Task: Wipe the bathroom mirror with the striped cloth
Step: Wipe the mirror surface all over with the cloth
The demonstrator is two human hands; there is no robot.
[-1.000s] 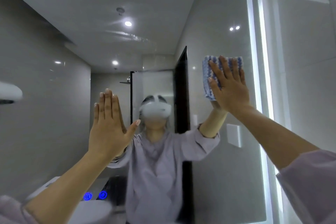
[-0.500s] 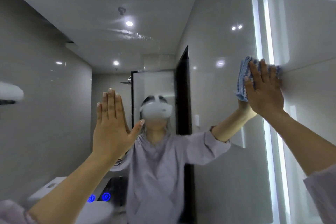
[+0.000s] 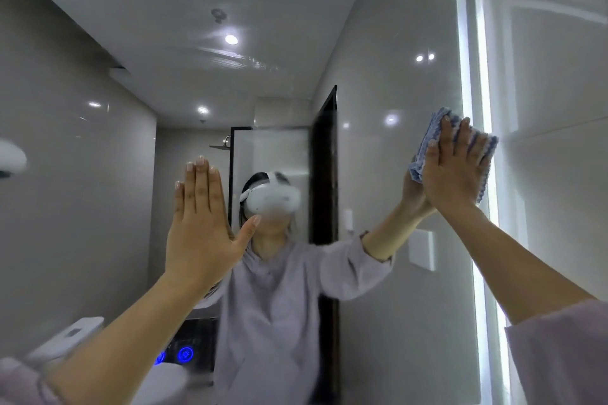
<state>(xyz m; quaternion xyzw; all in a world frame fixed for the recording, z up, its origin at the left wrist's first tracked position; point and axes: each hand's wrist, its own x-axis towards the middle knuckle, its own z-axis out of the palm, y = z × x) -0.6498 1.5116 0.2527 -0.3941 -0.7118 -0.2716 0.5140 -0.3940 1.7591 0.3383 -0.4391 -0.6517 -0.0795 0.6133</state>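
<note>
The bathroom mirror (image 3: 394,92) fills most of the view, with a lit white strip along its top and right edges. A blue-and-white striped cloth (image 3: 431,138) lies flat against the glass at the mirror's right edge, about mid-height. My right hand (image 3: 455,168) presses it there with straight, spread fingers; much of the cloth is hidden under the palm. My left hand (image 3: 204,223) rests flat on the glass left of centre, fingers straight and together, thumb out.
A pale glossy wall (image 3: 559,108) adjoins the mirror on the right. Streaks (image 3: 243,61) show on the glass high up. The mirror reflects a person with a headset, a dark door frame, a toilet and blue lit buttons low down.
My right hand slid the cloth rightward from the mirror's middle-right area to its lit right edge and has stayed there. My left hand has kept its place on the glass.
</note>
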